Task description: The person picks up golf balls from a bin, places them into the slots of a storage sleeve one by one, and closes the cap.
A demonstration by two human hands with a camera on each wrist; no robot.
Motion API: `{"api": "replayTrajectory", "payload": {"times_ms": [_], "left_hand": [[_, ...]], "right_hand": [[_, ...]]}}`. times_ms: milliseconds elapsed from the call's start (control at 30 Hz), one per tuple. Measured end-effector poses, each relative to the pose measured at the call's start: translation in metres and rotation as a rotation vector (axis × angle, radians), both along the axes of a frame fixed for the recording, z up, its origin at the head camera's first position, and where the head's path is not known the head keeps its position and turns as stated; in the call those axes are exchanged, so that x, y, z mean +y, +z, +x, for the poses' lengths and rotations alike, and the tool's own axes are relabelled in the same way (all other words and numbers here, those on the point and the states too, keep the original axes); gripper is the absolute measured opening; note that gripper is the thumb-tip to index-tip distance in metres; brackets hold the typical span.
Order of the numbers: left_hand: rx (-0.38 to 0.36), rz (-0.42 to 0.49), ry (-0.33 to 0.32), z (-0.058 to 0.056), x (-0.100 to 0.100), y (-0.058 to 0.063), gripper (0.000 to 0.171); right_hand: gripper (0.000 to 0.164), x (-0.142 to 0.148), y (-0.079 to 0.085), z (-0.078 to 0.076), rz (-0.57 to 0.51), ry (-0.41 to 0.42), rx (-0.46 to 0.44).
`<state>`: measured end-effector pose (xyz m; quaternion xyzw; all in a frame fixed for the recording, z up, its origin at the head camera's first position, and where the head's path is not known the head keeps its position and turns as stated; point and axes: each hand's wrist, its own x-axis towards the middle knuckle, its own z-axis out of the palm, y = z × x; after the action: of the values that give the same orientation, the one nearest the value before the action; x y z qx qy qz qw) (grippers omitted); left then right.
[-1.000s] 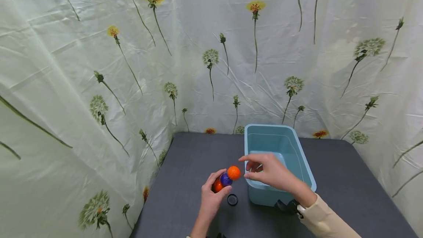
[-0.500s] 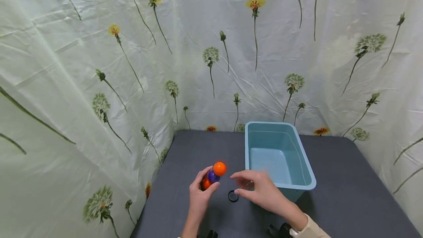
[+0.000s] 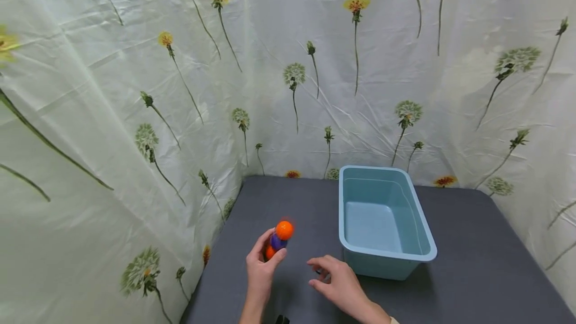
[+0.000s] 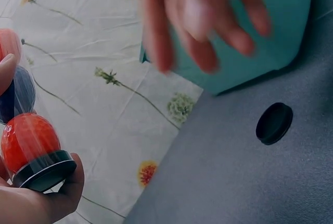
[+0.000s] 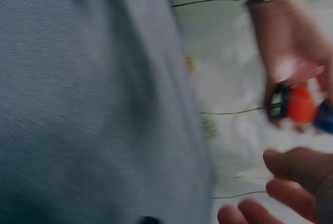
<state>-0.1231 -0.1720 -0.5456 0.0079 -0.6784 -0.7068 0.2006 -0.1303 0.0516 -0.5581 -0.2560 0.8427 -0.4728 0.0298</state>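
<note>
My left hand (image 3: 261,269) grips a clear tube (image 4: 32,141) filled with balls, holding it above the table. Inside sit an orange ball (image 3: 284,230), a blue ball (image 3: 278,241) and another orange ball (image 3: 270,252). A black cap (image 4: 47,171) closes the tube's lower end, and a finger supports it in the left wrist view. A loose round black lid (image 4: 274,123) lies on the table. My right hand (image 3: 338,284) hovers over the lid with loosely bent fingers and nothing between them; in the head view the hand mostly hides it.
A light blue plastic bin (image 3: 387,254) stands on the right of the dark grey table (image 3: 310,204), just beyond my right hand. Curtains with a dandelion print (image 3: 270,89) hang behind and along the left side.
My left hand has moved left with the tube of balls. My right hand has come back from over the bin, down and left to the loose lid.
</note>
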Motion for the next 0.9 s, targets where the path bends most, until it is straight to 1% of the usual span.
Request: {"api": "replayTrajectory", "payload": {"times_ms": [100,200,267,333,433,533,667,833,900], "left_hand": [[-0.022,0.032,0.002,0.002,-0.002,-0.001,0.051],[-0.048,0.043,0.007,0.004,-0.002,-0.003,0.052],[-0.055,0.043,0.012,0.005,-0.003,-0.005,0.051],[-0.057,0.043,0.013,0.006,-0.003,-0.006,0.051],[-0.053,0.049,0.012,0.007,-0.004,-0.008,0.05],[-0.048,0.058,0.007,0.007,-0.005,-0.009,0.051],[-0.037,0.064,-0.005,0.007,-0.005,-0.012,0.051],[-0.032,0.048,-0.02,0.007,-0.003,-0.013,0.05],[-0.039,0.049,-0.018,0.007,-0.003,-0.013,0.05]], "right_hand": [[0.036,-0.005,-0.02,-0.003,0.07,-0.091,0.022],[0.039,-0.01,-0.037,-0.006,0.135,-0.193,0.034],[0.042,-0.012,-0.046,-0.008,0.168,-0.261,0.037],[0.047,-0.015,-0.053,-0.01,0.192,-0.317,0.022],[0.056,-0.017,-0.062,-0.012,0.224,-0.374,-0.012],[0.064,-0.019,-0.068,-0.015,0.256,-0.404,-0.041],[0.067,-0.022,-0.075,-0.019,0.293,-0.428,-0.05],[0.06,-0.021,-0.079,-0.021,0.327,-0.422,-0.026],[0.055,-0.021,-0.079,-0.022,0.333,-0.397,0.0]]}}
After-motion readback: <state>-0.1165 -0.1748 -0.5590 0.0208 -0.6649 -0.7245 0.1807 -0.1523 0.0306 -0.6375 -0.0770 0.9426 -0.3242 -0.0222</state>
